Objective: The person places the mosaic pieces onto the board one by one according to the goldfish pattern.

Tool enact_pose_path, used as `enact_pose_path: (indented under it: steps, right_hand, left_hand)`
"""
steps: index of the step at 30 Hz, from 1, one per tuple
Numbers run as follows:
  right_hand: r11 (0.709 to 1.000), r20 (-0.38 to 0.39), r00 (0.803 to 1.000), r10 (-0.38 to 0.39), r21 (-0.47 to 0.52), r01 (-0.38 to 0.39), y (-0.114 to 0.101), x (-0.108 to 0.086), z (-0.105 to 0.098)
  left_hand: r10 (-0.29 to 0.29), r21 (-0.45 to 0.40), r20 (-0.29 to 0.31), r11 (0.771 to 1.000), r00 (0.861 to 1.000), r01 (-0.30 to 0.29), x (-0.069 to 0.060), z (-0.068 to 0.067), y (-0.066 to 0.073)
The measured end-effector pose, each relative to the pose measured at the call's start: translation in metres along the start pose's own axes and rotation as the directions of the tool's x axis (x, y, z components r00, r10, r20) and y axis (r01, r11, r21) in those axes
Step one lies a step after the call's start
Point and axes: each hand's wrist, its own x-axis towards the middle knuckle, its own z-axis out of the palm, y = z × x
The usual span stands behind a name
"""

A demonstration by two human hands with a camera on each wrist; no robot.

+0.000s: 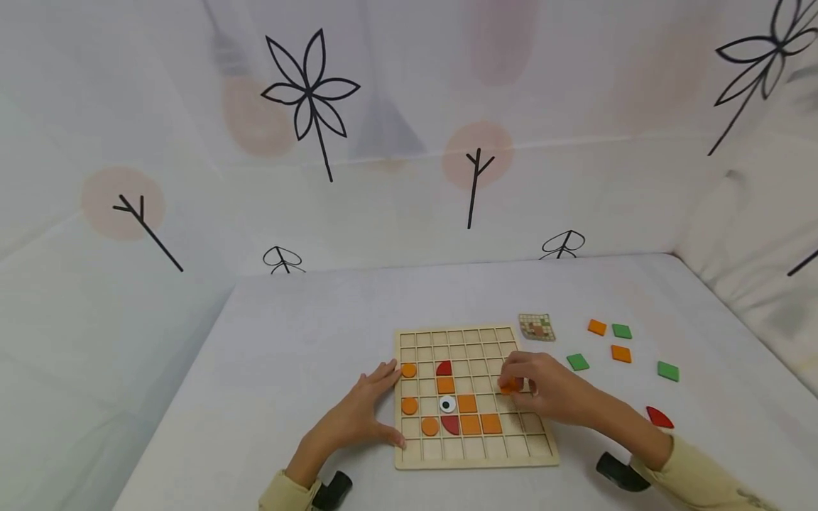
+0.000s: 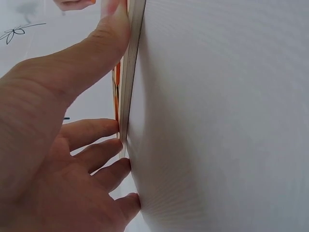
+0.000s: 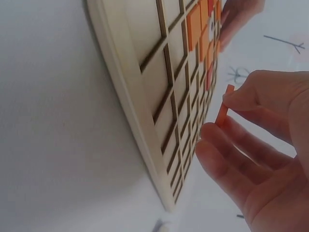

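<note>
A wooden grid board [image 1: 473,458] lies on the table, with orange squares, orange circles, red quarter pieces and a white eye piece [image 1: 447,404] in its cells. The left hand [image 1: 359,414] rests along the board's left edge, fingers spread; in the left wrist view that hand [image 2: 63,145] has its thumb and fingertips against the board's side [image 2: 128,82]. Over the right part of the grid, the right hand [image 1: 552,387] pinches an orange piece [image 1: 510,386]. The right wrist view shows this hand [image 3: 260,145] holding the orange piece [image 3: 224,105] edge-on between thumb and fingers, above the board [image 3: 130,101].
Right of the board lie green squares [image 1: 578,362], orange squares [image 1: 621,353] and a red piece [image 1: 660,417]. A small patterned card [image 1: 537,327] sits by the board's top right corner. A printed cloth [image 1: 383,213] hangs behind the table.
</note>
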Motion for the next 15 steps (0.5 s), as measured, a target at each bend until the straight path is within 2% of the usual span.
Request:
enact_pose_path:
  steps: [7, 15]
  right_hand:
    - [1.0, 0.012, 1.0, -0.011, -0.005, 0.011, -0.004, 0.005, 0.014]
    - [0.999, 0.013, 0.999, -0.044, -0.002, 0.044, -0.004, 0.01, 0.029]
  left_hand:
    - [-0.012, -0.001, 0.0, 1.0, 1.0, 0.012, 0.0, 0.001, 0.0]
    - [0.005, -0.006, 0.002, 1.0, 1.0, -0.005, -0.001, -0.001, 0.001]
